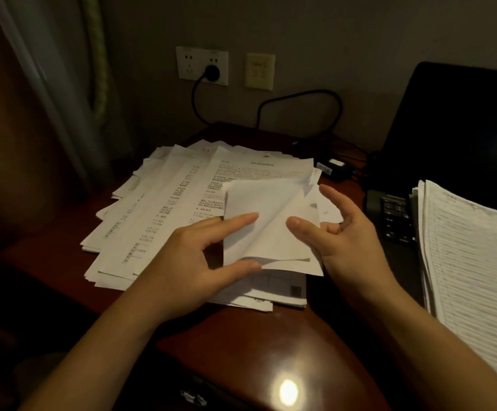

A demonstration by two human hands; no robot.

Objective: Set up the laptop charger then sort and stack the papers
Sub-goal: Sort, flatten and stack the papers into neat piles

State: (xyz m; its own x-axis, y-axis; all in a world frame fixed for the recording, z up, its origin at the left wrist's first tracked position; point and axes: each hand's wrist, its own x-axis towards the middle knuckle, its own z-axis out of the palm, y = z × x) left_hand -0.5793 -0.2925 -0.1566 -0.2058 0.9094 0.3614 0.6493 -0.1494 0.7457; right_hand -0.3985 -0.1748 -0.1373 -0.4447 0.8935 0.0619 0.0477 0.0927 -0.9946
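A small folded white sheet [268, 226] is held above a loose, spread pile of printed papers [164, 209] on the dark wooden desk [241, 351]. My left hand [199, 262] pinches the sheet's left edge between thumb and fingers. My right hand [342, 235] is at the sheet's right side, thumb on the paper, fingers spread and loosely bent. A neat stack of printed papers [472, 277] lies on the open black laptop [461, 137] at the right. The charger brick [335, 169] lies behind the pile, and its plug [211, 73] sits in the wall socket.
A black cable [300, 96] loops along the wall behind the desk. A second, beige wall plate [259, 71] is beside the socket. A curtain [72, 84] hangs at the left. The laptop's keyboard [395, 218] shows beside my right hand.
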